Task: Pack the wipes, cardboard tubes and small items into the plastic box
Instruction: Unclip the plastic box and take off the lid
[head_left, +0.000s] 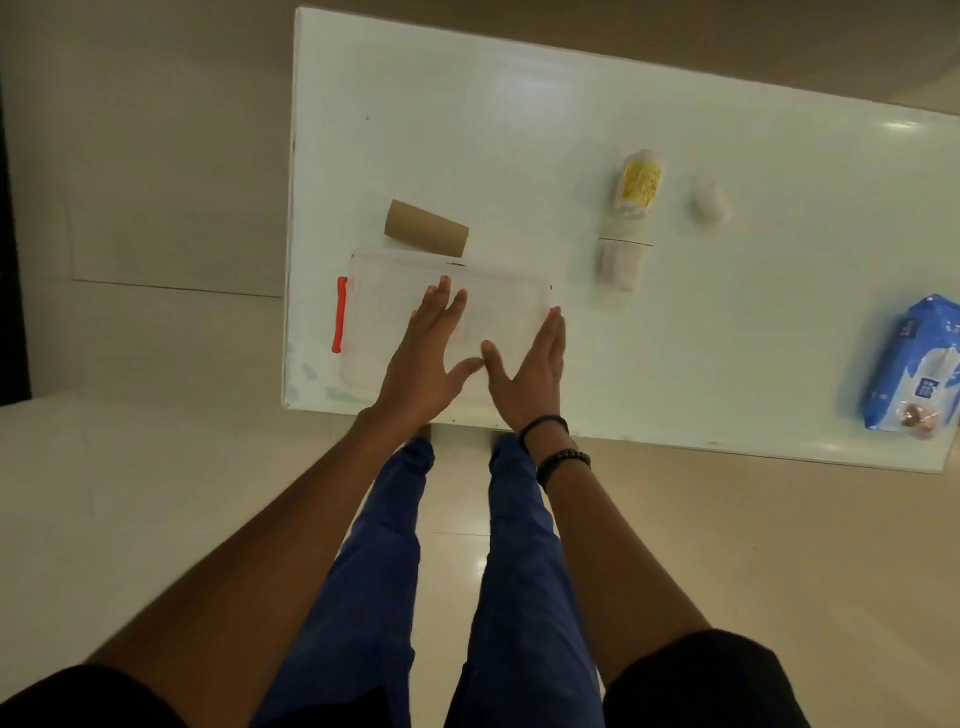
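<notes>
A clear plastic box (379, 291) with its lid on and a red latch (340, 322) at its left end sits at the near left of the white table. My left hand (428, 358) lies flat over the lid, fingers spread. My right hand (530, 364) is at the box's right end, fingers apart, holding nothing. A brown cardboard tube (426, 228) lies just behind the box. A blue pack of wipes (914, 364) lies at the far right. A small packet with a yellow label (640, 182) and two small white items (618, 265) (710, 200) lie in the middle.
The white table (519, 130) has its near edge just in front of my legs and its left edge beside the box. Beige floor surrounds it.
</notes>
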